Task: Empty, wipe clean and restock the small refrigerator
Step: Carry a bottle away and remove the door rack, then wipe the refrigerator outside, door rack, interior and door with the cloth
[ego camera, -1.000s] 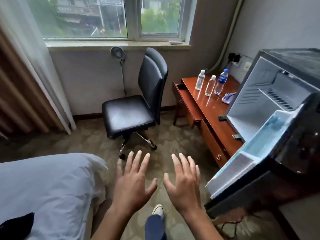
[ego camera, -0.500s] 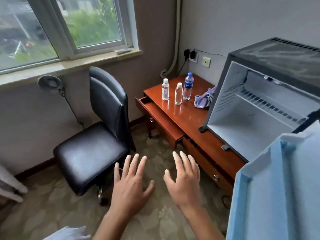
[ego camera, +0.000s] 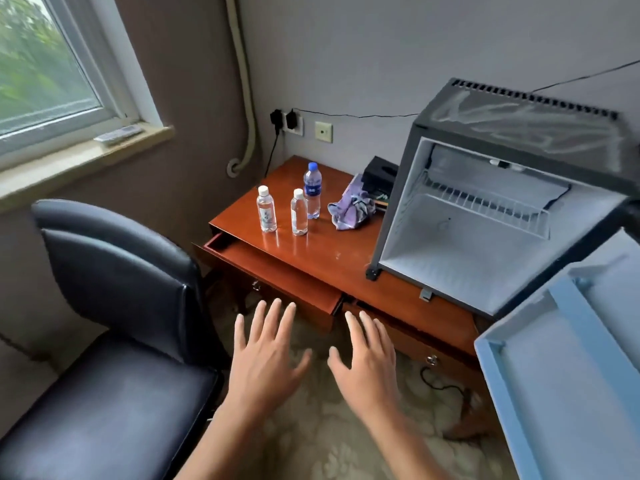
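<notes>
Turning since a second ago, the view now faces the emptied fridge (ego camera: 464, 244); both hands (ego camera: 266, 362) (ego camera: 367, 368) hover spread, holding nothing, bottles (ego camera: 299, 213) and cloth (ego camera: 351, 211) near the desk's (ego camera: 346, 258) back edge, so wiping seems next.

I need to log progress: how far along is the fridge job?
Emptying looks done: the refrigerator stands open with nothing inside, and three bottles sit on the desk. Nothing is in hand: left hand and right hand hover open. Wiping with the cloth and restocking seem left.
</notes>
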The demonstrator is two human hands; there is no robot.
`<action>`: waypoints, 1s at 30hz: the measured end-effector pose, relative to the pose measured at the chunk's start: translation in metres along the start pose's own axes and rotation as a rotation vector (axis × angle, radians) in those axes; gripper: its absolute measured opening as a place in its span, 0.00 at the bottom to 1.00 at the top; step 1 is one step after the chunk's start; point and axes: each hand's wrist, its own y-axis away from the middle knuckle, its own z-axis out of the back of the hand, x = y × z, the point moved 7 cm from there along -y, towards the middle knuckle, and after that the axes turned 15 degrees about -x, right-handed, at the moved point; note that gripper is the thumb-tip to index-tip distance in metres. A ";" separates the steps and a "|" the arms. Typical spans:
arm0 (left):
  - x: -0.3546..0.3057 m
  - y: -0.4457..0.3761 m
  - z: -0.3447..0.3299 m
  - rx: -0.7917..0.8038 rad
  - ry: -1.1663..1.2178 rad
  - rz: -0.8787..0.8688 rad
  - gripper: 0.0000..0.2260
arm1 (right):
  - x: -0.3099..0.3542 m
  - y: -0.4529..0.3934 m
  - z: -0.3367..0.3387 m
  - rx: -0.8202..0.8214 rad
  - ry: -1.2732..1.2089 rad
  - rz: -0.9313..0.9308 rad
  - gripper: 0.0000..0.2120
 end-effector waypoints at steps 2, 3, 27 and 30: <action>0.016 -0.019 0.001 0.000 0.045 -0.030 0.38 | 0.013 -0.006 -0.004 -0.034 0.014 -0.035 0.32; 0.022 -0.030 0.000 0.006 0.057 -0.050 0.38 | 0.019 -0.010 -0.007 -0.063 0.025 -0.050 0.32; -0.007 -0.373 -0.217 0.263 0.106 -0.214 0.35 | -0.063 -0.417 -0.218 0.037 0.163 -0.157 0.32; -0.003 -0.390 -0.234 0.265 0.102 -0.216 0.33 | -0.074 -0.461 -0.258 0.103 0.225 -0.172 0.31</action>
